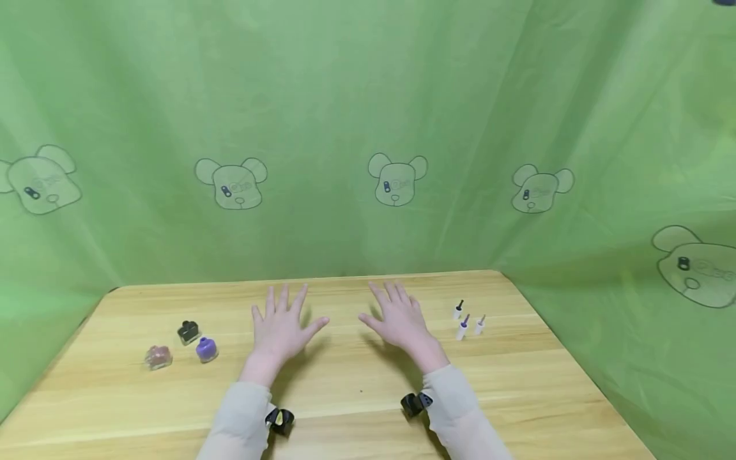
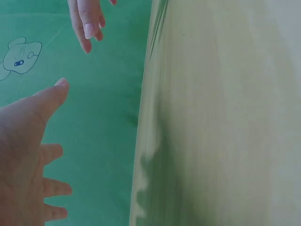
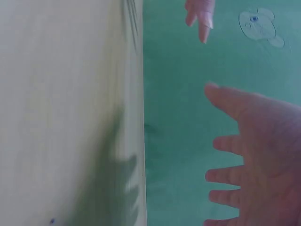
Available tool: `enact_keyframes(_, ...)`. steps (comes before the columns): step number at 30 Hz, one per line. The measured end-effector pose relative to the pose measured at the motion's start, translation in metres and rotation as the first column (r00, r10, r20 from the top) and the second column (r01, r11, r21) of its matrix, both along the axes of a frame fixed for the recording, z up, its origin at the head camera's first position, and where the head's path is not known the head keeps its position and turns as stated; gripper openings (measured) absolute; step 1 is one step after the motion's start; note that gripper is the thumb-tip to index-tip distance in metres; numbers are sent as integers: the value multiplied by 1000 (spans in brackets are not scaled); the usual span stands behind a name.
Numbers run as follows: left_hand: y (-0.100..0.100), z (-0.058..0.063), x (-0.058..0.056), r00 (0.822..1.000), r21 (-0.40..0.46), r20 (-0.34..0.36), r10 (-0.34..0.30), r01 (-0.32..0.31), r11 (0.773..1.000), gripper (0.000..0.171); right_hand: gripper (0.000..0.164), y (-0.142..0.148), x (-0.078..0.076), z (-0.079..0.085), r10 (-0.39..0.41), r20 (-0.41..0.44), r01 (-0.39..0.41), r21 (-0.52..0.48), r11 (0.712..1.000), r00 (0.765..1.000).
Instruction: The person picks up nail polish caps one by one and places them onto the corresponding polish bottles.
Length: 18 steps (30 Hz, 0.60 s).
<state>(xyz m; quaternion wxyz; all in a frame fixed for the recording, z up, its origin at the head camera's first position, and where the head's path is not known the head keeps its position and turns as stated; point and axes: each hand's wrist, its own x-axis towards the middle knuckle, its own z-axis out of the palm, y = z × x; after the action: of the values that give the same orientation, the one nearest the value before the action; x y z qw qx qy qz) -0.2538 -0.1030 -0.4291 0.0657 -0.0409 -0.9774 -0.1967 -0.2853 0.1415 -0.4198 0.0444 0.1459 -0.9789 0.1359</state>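
Note:
My left hand [image 1: 280, 332] is held palm down over the middle of the wooden table [image 1: 345, 409], fingers spread and holding nothing. Likewise spread and holding nothing, my right hand [image 1: 400, 322] is a short way to its right. Left of the left hand stand three nail polish bottles without caps: a black one [image 1: 188, 332], a purple one [image 1: 207, 350] and a pink one [image 1: 158, 357]. Right of the right hand, three white brush caps stand with bristles up: a black-tipped cap [image 1: 457, 312], a purple-tipped cap [image 1: 462, 328] and a pink-tipped cap [image 1: 480, 325].
A green curtain [image 1: 322, 115] printed with bear heads hangs behind the table and along its sides. Black wrist cameras sit on the left wrist [image 1: 280, 421] and the right wrist [image 1: 415, 404]. The table's back edge lies just beyond the fingertips.

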Motion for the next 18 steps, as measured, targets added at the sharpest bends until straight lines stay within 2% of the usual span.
enact_keyframes(5, 1, 6, 10, 999, 31, -50, -3, 5, 1000, 87, 69, 1, 10, 6, -11, -114, 5, -46, 999, 993)
enact_keyframes(11, -4, 12, 25, 984, 44, -177, -6, 14, 999, 76, 57, 5, 24, 13, 0, -203, -32, -153, 988, 979)
enact_keyframes(15, -12, 13, 35, 958, 78, -285, 8, 15, 997, 63, 48, 9, 34, 14, 5, -316, -84, -236, 968, 949)
enact_keyframes(18, -18, 14, 41, 923, 122, -382, 41, 6, 992, 51, 42, 13, 40, 13, -8, -405, -121, -294, 948, 914)
